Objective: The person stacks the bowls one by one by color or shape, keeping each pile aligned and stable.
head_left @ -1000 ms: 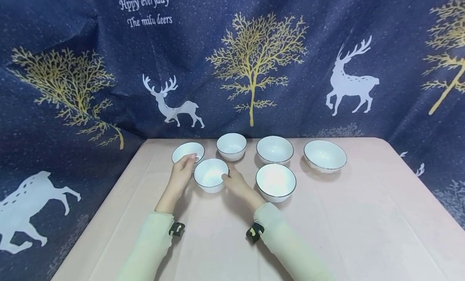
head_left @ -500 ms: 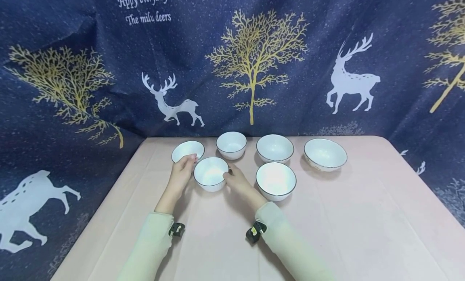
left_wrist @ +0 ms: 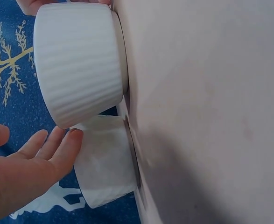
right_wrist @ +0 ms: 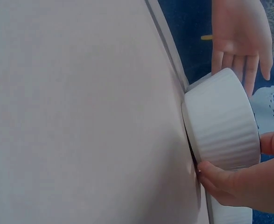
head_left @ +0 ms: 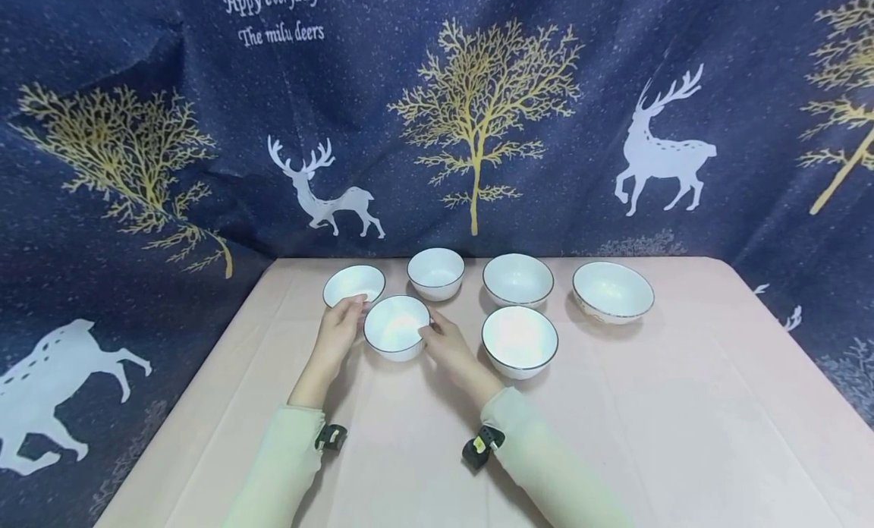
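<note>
A white ribbed bowl with a dark rim (head_left: pixel 397 327) stands upright at the front left of the group. My right hand (head_left: pixel 454 350) grips its right side, thumb at the rim and fingers low on the wall, as the right wrist view shows. My left hand (head_left: pixel 337 334) lies at the bowl's left with fingers extended and thumb apart; its fingertips are by the gap between this bowl and the back-left bowl (head_left: pixel 353 281). In the left wrist view the fingertips overlap the back-left bowl's wall (left_wrist: pixel 106 163); whether they touch it I cannot tell.
Along the back of the pink-covered table (head_left: pixel 655 437) stand a small bowl (head_left: pixel 435 276), a wider bowl (head_left: pixel 517 281) and a broad shallow bowl (head_left: pixel 611 291). Another dark-rimmed bowl (head_left: pixel 519 342) is in front, near my right forearm. A blue deer-print cloth (head_left: pixel 437 118) hangs behind.
My left fingertips have drawn slightly back and down from the back-left bowl's rim. The right forearm has shifted a little; the gripped bowl stays in practically the same place.
</note>
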Tool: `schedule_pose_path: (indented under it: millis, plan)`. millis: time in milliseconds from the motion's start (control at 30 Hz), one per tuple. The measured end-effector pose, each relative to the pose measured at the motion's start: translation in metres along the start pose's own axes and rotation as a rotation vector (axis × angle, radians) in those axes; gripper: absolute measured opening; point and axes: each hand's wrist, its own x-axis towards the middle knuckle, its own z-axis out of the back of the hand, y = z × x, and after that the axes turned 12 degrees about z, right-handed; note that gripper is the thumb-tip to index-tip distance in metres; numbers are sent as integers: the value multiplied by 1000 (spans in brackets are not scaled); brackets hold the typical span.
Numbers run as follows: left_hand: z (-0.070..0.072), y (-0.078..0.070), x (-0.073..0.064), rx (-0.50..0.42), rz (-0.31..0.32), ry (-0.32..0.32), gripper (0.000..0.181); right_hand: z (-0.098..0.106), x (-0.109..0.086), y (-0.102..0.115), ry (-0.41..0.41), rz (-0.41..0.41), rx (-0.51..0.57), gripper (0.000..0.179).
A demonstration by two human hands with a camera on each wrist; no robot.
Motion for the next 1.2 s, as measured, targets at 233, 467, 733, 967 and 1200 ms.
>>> schedule_pose_path:
  millis: [233, 467, 733, 967, 1200]
  plan:
    - [1, 4, -2, 8, 27, 5, 45, -3, -2, 2, -6, -12, 119, 57]
    - [2, 7, -2, -7, 47, 21, 49, -4, -2, 1, -39, -34, 191, 55]
    - [3, 6, -4, -7, 64, 31, 54, 1, -1, 1, -35, -47, 264, 54]
    - [1, 6, -4, -55, 74, 84, 55, 3, -1, 4, -18, -52, 296, 54]
    - [-1, 2, -3, -87, 109, 128, 55, 9, -6, 7, -18, -43, 294, 53]
